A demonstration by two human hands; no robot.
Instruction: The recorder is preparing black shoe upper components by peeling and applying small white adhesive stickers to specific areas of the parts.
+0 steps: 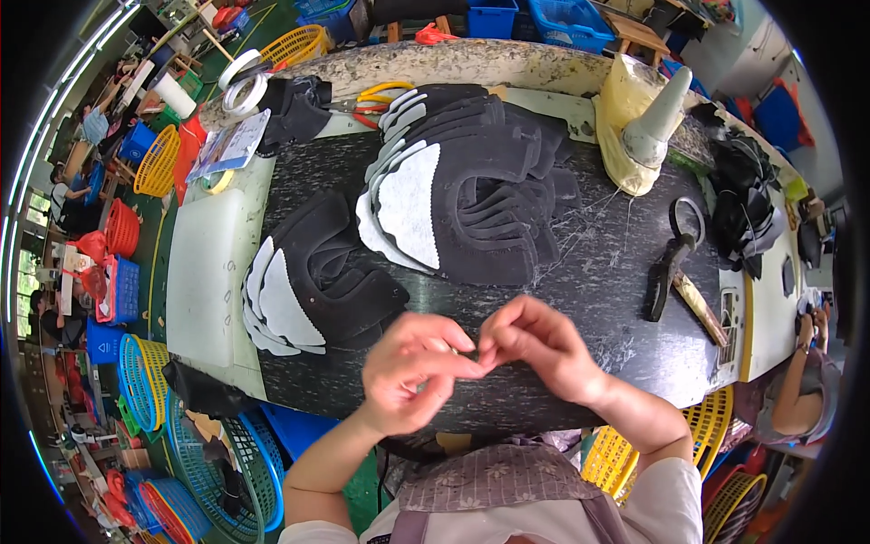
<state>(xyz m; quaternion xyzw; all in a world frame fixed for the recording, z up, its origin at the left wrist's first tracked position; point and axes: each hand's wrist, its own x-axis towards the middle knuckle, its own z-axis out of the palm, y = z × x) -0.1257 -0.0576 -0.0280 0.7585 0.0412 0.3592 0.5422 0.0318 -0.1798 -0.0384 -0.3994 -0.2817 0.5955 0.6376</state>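
Observation:
My left hand (415,370) and my right hand (540,344) meet fingertip to fingertip above the near edge of the dark work surface. Both pinch at one spot; a tiny dark bit seems to lie between them, too small to name. Just beyond my left hand lies a small stack of curved black shoe-upper pieces (340,299) with white backing. Farther off, a bigger overlapping pile of the same black pieces (462,172) fans out, its white-lined edges toward the left.
A hammer (696,304) lies at the right beside a black ring-shaped tool (686,218). Behind stands a pale cone-topped container (645,136) in yellow plastic. At left are a white board (207,281) and yellow-handled scissors (381,91). Baskets (217,462) flank the table; another person (802,390) sits at right.

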